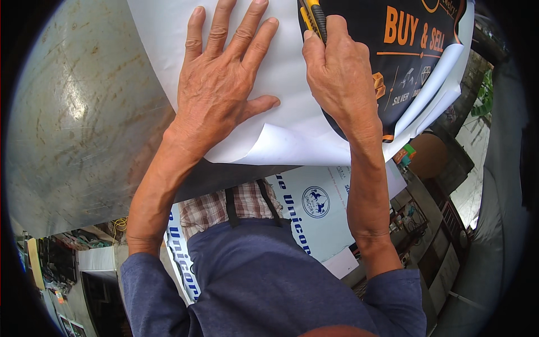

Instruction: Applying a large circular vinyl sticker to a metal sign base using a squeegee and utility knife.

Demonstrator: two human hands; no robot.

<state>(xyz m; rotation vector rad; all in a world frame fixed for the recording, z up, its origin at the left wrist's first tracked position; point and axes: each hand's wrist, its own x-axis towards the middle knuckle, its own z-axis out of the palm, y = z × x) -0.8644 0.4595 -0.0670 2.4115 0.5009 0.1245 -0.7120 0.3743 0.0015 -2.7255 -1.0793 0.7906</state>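
A white sheet (157, 33) lies on a stained metal surface (78, 140), its lower edge curled. My left hand (216, 78) lies spread on the sheet, palm down, fingers apart, holding nothing. To its right my right hand (339, 78) grips a yellow and black utility knife (311, 17) over the left edge of a black printed banner (410, 73) with orange lettering; the blade's tip is not in view. At the banner's right, white layers (429, 90) are rolled back in curls.
Below the metal surface's near edge, printed pale blue boards (325, 219) lie behind my body. Cluttered items (56, 269) stand at the lower left, with a yellow cable (119, 224). At right are a round brown object (426, 154), green leaves (483, 101) and grey draped material (494, 224).
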